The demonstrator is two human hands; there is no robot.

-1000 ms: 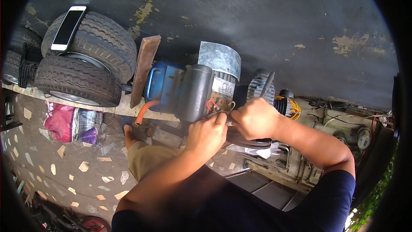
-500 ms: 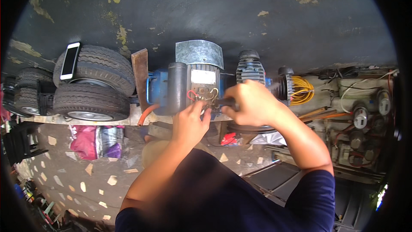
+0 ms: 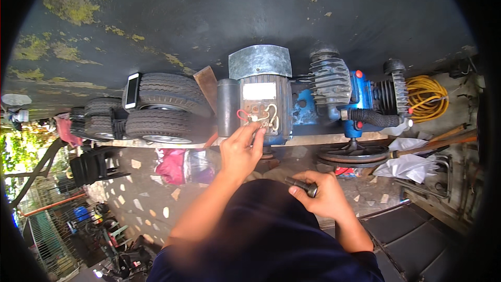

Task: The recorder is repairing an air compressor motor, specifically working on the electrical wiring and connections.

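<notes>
An electric motor (image 3: 285,107) sits before me with its terminal box exposed. A red wire and pale wires (image 3: 273,110) loop out of the box. Behind it rises a curved grey metal sheet (image 3: 259,62), and a dark cylinder (image 3: 227,108) stands along its left side. My left hand (image 3: 240,152) has thumb and fingertips pinched at the lower edge of the terminals; what lies between them is too small to make out. Lower right, in front of my body and apart from the motor, my right hand (image 3: 327,196) is closed round a short dark cylindrical tool (image 3: 303,185).
To the right are a finned compressor head (image 3: 332,82), a black corrugated hose (image 3: 373,118), a wheel (image 3: 353,154) and a coiled yellow hose (image 3: 427,96). Left stand several tyres (image 3: 172,86) with a white phone (image 3: 133,90) propped on them. A wooden board (image 3: 206,87) leans near the motor.
My right hand has drawn back from the terminals toward my body, bringing the dark tool with it. My left hand stays at the terminals. The view has shifted, showing more on the left.
</notes>
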